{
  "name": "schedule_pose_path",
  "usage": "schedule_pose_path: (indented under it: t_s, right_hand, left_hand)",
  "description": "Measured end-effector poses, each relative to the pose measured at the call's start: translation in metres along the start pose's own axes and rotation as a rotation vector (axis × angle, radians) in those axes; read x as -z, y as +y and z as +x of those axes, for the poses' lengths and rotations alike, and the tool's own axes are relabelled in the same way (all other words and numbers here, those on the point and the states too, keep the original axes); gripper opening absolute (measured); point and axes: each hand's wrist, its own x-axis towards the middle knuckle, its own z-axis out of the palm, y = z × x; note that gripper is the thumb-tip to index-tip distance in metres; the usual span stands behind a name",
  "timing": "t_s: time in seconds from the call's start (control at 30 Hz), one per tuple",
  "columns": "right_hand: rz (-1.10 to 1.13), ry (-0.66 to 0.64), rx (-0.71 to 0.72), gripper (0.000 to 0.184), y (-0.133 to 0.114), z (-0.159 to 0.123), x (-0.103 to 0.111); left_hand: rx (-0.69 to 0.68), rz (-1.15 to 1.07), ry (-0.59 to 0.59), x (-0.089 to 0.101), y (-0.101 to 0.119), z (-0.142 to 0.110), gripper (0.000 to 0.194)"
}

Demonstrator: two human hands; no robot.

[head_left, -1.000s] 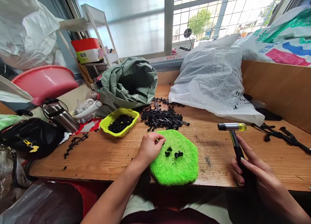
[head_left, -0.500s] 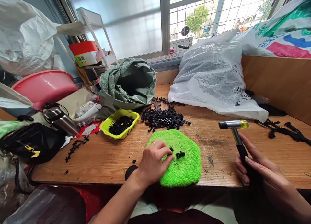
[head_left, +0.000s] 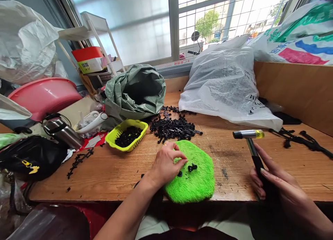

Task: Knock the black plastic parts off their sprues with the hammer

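Head view: hammer (head_left: 252, 149) slanting up-left

Bright window daylight, edges warped

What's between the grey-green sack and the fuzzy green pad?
A heap of small black pieces lies between the grey-green sack and the fuzzy green pad, in the head view.

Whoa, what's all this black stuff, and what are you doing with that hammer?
The right hand holds the hammer upright, off to the right of the fuzzy green pad. The left hand is over the pad, finger and thumb close together; I can't tell if they pinch anything. Small black pieces lie on the pad. Behind it is a pile of black parts, and more are in the yellow basket.
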Motion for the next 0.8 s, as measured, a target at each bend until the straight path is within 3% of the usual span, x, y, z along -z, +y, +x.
schedule_pose_path:
  t_s: [0.13, 0.33, 0.5, 0.67, 0.8]
  right_hand:
    - [0.009, -0.014, -0.014, 0.067, -0.003, -0.004, -0.004]
    - [0.029, -0.026, 0.007, 0.063, 0.0, -0.002, 0.0]
    - [0.007, -0.092, 0.025, 0.068, 0.006, 0.003, 0.007]
    - [0.031, -0.04, -0.007, 0.065, 0.0, -0.004, 0.0]
    - [-0.002, -0.044, 0.007, 0.066, 0.002, -0.001, 0.002]
  left_hand:
    - [0.034, -0.014, -0.029, -0.007, 0.002, 0.014, 0.006]
    - [0.042, -0.124, 0.083, 0.001, 0.003, 0.01, 0.013]
    - [-0.087, -0.064, -0.159, 0.008, 0.012, 0.001, 0.009]
    - [-0.064, 0.088, -0.193, 0.002, 0.02, 0.001, 0.01]
    - [-0.07, 0.046, -0.214, 0.007, 0.02, 0.006, 0.009]
